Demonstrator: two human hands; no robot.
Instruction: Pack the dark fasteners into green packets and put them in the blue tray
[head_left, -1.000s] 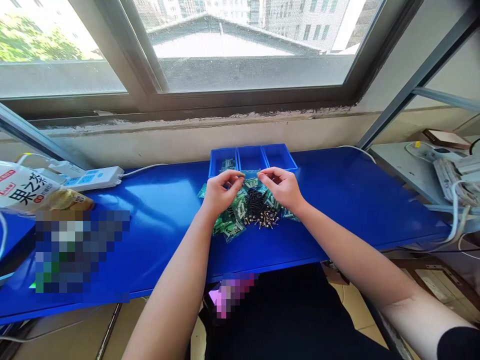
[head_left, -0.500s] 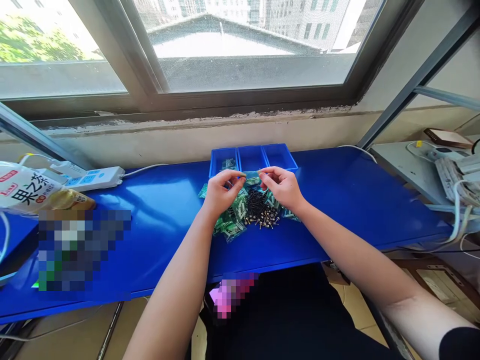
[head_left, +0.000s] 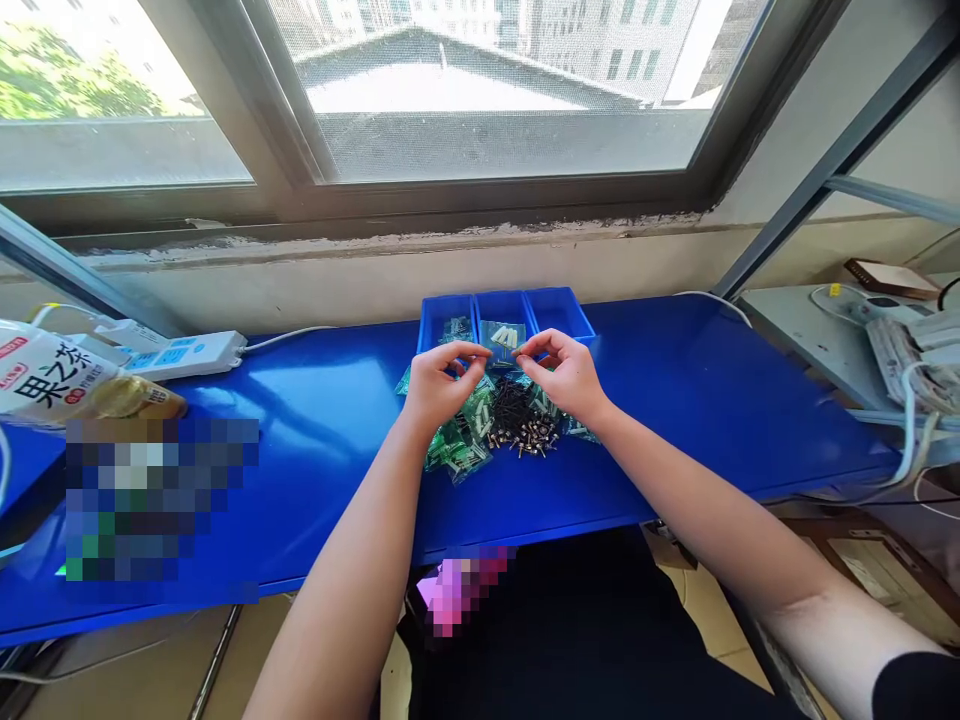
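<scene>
Your left hand (head_left: 448, 380) pinches one side of a small clear plastic bag of pale pieces (head_left: 502, 342), your right hand (head_left: 559, 372) the other. Just below both hands, small clear green-tinted packets (head_left: 469, 455) surround a pile of black, metal-tipped parts (head_left: 517, 415) on the blue counter (head_left: 322, 440); beyond them sits a blue three-compartment tray (head_left: 564, 312).

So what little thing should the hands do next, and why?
Maybe the left hand and right hand should gently pinch along the near edge of the small clear bag. Both hands' fingertips are already at that edge, and white pieces are inside. I can't tell if it's sealed, so pinching might help keep them in.
</scene>
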